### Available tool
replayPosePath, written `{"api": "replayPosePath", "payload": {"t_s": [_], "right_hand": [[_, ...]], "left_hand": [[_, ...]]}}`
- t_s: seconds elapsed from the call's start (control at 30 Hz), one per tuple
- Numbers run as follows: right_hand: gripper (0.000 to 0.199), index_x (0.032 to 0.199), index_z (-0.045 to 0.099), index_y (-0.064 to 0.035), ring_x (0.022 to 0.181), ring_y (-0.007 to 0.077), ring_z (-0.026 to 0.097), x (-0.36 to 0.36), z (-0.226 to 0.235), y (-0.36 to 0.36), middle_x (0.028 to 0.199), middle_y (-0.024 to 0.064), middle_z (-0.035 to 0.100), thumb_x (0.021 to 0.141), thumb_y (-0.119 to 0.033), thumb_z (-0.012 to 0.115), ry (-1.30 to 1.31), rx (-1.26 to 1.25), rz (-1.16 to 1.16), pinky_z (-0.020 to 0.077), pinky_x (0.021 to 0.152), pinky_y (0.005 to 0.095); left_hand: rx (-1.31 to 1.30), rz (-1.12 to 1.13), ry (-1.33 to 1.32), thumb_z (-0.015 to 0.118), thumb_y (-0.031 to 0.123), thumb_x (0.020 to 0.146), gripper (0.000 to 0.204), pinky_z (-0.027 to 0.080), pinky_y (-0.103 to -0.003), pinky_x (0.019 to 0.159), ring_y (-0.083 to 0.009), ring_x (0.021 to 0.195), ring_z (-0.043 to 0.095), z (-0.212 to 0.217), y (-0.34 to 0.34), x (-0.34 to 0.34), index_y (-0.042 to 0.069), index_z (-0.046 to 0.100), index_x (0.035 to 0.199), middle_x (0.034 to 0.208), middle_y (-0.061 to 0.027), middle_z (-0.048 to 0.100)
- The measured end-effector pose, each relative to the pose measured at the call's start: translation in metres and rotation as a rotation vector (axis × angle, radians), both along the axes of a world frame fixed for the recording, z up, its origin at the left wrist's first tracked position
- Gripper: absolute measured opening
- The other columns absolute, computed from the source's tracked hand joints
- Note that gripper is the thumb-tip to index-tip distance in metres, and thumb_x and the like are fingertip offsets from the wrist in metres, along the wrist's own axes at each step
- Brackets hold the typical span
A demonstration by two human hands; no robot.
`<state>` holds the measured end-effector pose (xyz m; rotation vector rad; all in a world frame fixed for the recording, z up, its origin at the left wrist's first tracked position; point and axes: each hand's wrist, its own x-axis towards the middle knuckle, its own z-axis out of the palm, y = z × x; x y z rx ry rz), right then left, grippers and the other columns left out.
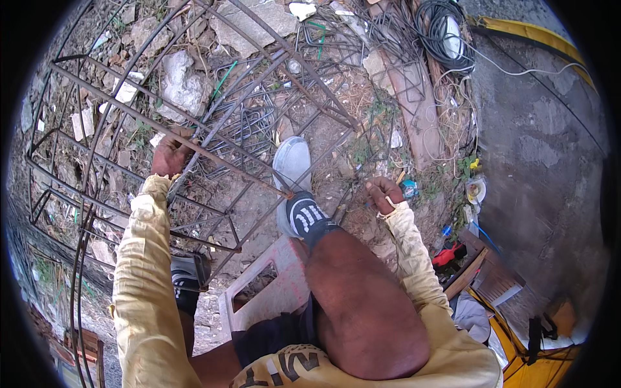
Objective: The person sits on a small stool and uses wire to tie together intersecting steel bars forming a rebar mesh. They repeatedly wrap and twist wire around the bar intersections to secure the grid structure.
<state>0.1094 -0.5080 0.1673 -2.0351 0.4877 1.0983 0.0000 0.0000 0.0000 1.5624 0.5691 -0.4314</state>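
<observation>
A cage of rusty steel rebar (288,193) stretches across the left and upper middle, one corner resting by my shoe (292,165). My left hand (172,152) is closed around one of its bars, with the fingertips partly hidden. Over the dirt to the right of my knee, my right hand (383,193) is apart from the cage. Its fingers are curled together, and anything small between them is too fine to tell. Both arms wear pale yellow sleeves. Under me stands a worn pinkish stool (288,265).
Bent steel stirrups (255,123) lie in a heap beneath the cage, among rubble such as a white chunk (183,84). A wooden plank (414,110) and a coil of dark cable (445,39) lie farther off. At right are grey concrete (537,181) and a yellow bag (537,372).
</observation>
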Motion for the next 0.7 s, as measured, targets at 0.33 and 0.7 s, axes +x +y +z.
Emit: {"api": "replayPosePath", "payload": {"t_s": [0.33,0.7], "right_hand": [[0.042,0.1,0.061,-0.0029,0.087,0.0336,0.064,-0.084,-0.125,-0.081,0.093,0.02,0.066,0.08,-0.04,0.067,-0.146,-0.636,0.314,0.0506,0.073,0.0402],[0.042,0.117,0.044,-0.0059,0.082,0.0265,0.063,-0.058,-0.131,-0.039,0.098,0.0162,0.059,0.085,-0.026,0.062,-0.088,-0.627,0.5,0.0528,0.068,0.0366]], "left_hand": [[-0.159,0.099,-0.084,0.056,0.005,0.091,0.023,0.046,-0.025,0.079,-0.0112,0.092,0.058,0.001,-0.01,-0.003,-0.001,0.054,0.113,0.099,-0.0052,0.061],[0.141,0.055,0.072,0.065,0.012,0.086,0.02,0.05,-0.03,0.076,-0.0144,0.084,0.063,0.031,-0.022,0.013,0.006,0.064,0.105,0.093,-0.0069,0.068]]}}
